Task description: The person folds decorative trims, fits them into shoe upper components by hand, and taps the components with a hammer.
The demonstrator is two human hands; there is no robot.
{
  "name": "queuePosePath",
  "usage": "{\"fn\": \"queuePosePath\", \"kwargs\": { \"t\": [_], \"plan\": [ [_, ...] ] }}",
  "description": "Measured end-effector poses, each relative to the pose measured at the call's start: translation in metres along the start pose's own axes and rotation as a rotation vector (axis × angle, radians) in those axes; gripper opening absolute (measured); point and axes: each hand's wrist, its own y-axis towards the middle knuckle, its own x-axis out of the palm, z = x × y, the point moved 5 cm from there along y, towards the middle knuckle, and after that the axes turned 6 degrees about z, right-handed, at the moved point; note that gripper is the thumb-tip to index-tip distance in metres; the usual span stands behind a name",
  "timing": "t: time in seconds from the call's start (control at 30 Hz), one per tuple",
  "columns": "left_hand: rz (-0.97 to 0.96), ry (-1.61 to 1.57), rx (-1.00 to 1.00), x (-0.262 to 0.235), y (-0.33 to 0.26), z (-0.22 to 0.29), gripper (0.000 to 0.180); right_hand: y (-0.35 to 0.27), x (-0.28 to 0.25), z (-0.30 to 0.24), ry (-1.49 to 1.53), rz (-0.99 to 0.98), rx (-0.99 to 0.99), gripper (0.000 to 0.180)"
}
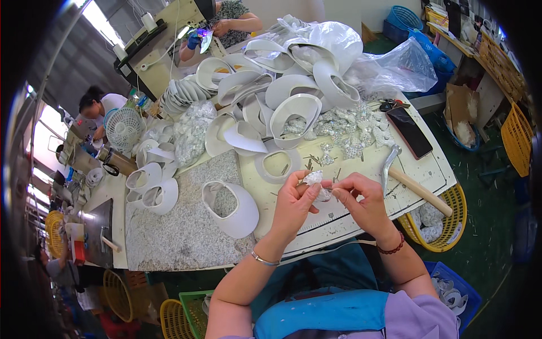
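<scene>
My left hand (294,204) pinches a small sparkly white bow-like ornament (314,178) between thumb and fingers, above the table's front edge. Close beside it, the thumb and fingertips of my right hand (361,202) are pressed together at the ornament's edge; whatever they grip is too small to make out. Just beyond my hands lies a white shoe upper (278,165) with small dark slivers scattered near it. More glittery ornaments (351,141) are heaped further back. To the left of my hands a single white upper (232,210) stands on a speckled grey slab (175,240).
A hammer (418,189) with a wooden handle and a dark phone (409,131) lie at the right. White uppers (293,113) are piled at the back beside a clear plastic bag (398,68). A yellow basket (460,220) stands below the right edge. Another person's hands work at a machine (161,51).
</scene>
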Motion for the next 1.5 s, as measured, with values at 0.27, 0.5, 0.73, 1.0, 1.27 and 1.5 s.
{"fn": "queuePosePath", "kwargs": {
  "t": [0.27,0.5,0.73,1.0,1.27,1.5],
  "plan": [
    [0.163,-0.229,-0.022,0.002,-0.017,-0.006,0.015,-0.018,0.022,0.011,0.237,-0.083,0.321,0.013],
    [0.132,-0.517,-0.123,-0.003,-0.021,-0.013,0.020,-0.016,0.024,0.014,0.250,-0.071,0.341,0.012],
    [0.123,-0.544,-0.107,-0.004,-0.022,-0.013,0.012,-0.013,0.025,0.014,0.302,-0.109,0.414,0.012],
    [0.104,-0.372,-0.036,-0.012,-0.022,-0.018,0.023,-0.013,0.027,0.015,0.263,-0.173,0.358,0.015],
    [0.138,-0.301,0.075,-0.008,-0.030,-0.016,0.026,-0.022,0.036,0.011,0.290,-0.092,0.303,0.016],
    [0.173,-0.127,0.200,-0.009,-0.033,-0.009,0.022,-0.022,0.036,0.015,0.315,-0.109,0.372,0.015]
  ]
}}
